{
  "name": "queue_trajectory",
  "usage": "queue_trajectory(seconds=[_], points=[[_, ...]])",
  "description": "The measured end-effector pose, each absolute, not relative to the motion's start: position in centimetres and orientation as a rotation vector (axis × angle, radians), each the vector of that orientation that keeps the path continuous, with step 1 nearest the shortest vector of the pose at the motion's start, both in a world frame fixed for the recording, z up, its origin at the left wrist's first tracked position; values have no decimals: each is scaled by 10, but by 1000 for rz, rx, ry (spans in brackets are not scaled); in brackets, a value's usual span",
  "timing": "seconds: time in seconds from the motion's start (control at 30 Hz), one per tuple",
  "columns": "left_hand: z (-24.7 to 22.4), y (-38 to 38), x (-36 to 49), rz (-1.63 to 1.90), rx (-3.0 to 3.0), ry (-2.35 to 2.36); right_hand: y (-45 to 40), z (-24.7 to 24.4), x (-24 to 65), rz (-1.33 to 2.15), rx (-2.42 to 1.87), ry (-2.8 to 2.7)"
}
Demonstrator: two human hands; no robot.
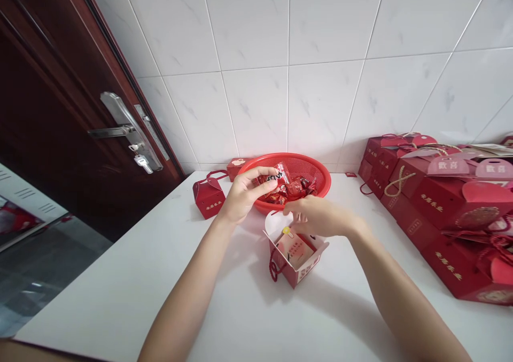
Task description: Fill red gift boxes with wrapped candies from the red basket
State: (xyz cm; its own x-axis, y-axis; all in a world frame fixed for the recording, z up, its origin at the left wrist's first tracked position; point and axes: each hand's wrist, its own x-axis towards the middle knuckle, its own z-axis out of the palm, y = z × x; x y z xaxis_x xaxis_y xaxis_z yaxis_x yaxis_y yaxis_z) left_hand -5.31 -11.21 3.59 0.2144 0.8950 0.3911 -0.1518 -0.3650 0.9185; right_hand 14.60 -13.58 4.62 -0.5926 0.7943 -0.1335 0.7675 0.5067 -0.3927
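Where the room is closed off by a wall of pale grey-white marbled tiles (256,25), a dark red-brown wooden door (60,110) is seen at the left, fitted with a silver metal lever handle (130,131). A smooth white tabletop (132,276) is set against the wall. Its right side is taken up by a stack of red cardboard boxes with gold lettering (441,217), tied with cords. Near the wall, a round red plastic mesh basket (310,167) is partly filled with shiny red wrapped pieces (298,187). In front of it, a small open-topped red and white cardboard box (291,274) is stood upright, with a pink printed card (298,249) contained inside. To the basket's left, a small closed red cardboard box with a red strap (209,197) is placed. By the left hand (244,192), a small red plastic packet (282,175) is pinched above the basket. The right hand (320,216) is held with curled fingers over the open box's far edge; whether anything is gripped there cannot be told.
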Motion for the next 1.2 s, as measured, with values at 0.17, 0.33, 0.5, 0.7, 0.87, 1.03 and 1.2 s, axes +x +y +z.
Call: queue_trajectory(seconds=[0.17, 0.33, 0.5, 0.7, 0.87, 1.03, 1.2], points=[[33, -114, -48, 1285, 1600, 736, -136, 60, 168, 640, -1226, -2287], [27, -117, -40, 1203, 1735, 735, -131, 60, 172, 967, -1032, -2033], [28, -121, -41, 1195, 1748, 780, -125, 56, 173, 1167, -934, -1859], [34, -129, -43, 1122, 1764, 741, -121, 58, 179, 1459, -673, -1768], [40, -128, -58, 912, 1998, 863, -126, 60, 179, 1197, -844, -1922], [51, -126, -80, 484, 2206, 1103, -135, 63, 175, 1051, -948, -2380], [52, -128, -86, 223, 2190, 1202, -137, 60, 169, 818, -1247, -2530]])
